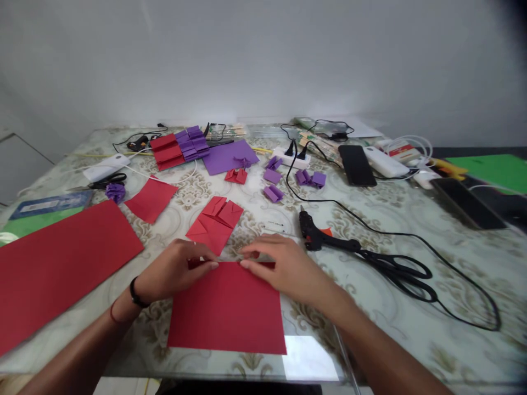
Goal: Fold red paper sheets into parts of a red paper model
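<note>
A flat red paper sheet (230, 312) lies in front of me near the table's edge. My left hand (179, 271) pinches its far edge between thumb and fingers, left of the middle. Just to the right, my right hand (280, 263) pinches the same edge, its thumb lying on top of the paper. The far edge looks slightly raised between the hands; the fingertips beneath it are partly hidden. Right beyond the hands rests a folded red paper piece (216, 222) with creases and flaps.
At left lie a large red sheet (69, 263) and a smaller red piece (152, 197). Folded purple pieces (272, 175) sit ahead. On the right are a glue gun (315, 233) with its cord, black scissors (399, 271), and a phone (357, 164). A power strip (292, 158) stands behind.
</note>
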Motion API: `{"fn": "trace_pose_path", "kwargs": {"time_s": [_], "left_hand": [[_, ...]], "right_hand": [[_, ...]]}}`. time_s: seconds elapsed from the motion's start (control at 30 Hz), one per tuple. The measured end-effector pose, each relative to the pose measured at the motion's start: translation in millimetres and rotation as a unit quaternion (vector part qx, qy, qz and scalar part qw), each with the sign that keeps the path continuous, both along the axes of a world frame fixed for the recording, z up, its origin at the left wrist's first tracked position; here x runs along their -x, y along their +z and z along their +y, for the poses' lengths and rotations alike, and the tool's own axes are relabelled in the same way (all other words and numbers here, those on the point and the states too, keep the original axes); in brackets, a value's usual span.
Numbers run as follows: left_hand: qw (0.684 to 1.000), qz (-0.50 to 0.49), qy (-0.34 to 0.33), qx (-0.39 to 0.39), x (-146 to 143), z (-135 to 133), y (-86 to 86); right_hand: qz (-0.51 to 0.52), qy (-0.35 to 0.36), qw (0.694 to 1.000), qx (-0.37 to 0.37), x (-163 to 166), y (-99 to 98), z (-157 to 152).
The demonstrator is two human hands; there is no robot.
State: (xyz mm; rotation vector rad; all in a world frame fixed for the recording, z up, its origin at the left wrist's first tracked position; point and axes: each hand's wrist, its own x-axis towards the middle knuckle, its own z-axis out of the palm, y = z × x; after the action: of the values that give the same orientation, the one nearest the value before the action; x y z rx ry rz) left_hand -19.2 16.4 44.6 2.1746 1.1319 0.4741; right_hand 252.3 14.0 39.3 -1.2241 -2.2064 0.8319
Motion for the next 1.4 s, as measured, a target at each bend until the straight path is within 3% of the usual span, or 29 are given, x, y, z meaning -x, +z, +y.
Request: {"fn": "trace_pose_path", "kwargs": {"time_s": [0.2, 0.37, 0.63, 0.87, 1.13, 1.27, 1.4], "left_hand": [[0.998, 0.005, -0.009, -0.069, -8.9, -3.7, -2.8], [0.984, 0.038, -0.078, -0.153, -18.4, -10.0, -1.2], [0.986, 0.047, -0.064, -0.145, -19.1, -11.2, -5.8], [0.991, 0.048, -0.064, -0.108, -10.5, -9.3, 7.7], [0.998, 0.054, -0.004, -0.041, 39.9, 19.8, 26.9], [0.998, 0.03, 0.027, -0.042, 41.7, 21.6, 26.7], [0.998, -0.007, -0.052, 0.022, 13.5, 4.1, 16.8]], "right_hand": [[-0.028, 0.04, 0.999, -0.005, 21.3, -14.1, -11.1], [-0.029, 0.057, 0.998, -0.017, 26.6, -20.9, -15.5], [-0.01, 0.062, 0.997, -0.044, 29.3, -18.6, -19.3], [0.023, 0.054, 0.997, -0.044, 20.0, -9.2, -15.0], [0.036, -0.035, 0.998, 0.04, -27.2, 8.7, 6.3], [0.029, 0.025, 0.998, 0.042, -24.4, 4.5, 8.9], [0.045, 0.087, 0.995, 0.012, 0.2, -2.8, -0.6]]}}
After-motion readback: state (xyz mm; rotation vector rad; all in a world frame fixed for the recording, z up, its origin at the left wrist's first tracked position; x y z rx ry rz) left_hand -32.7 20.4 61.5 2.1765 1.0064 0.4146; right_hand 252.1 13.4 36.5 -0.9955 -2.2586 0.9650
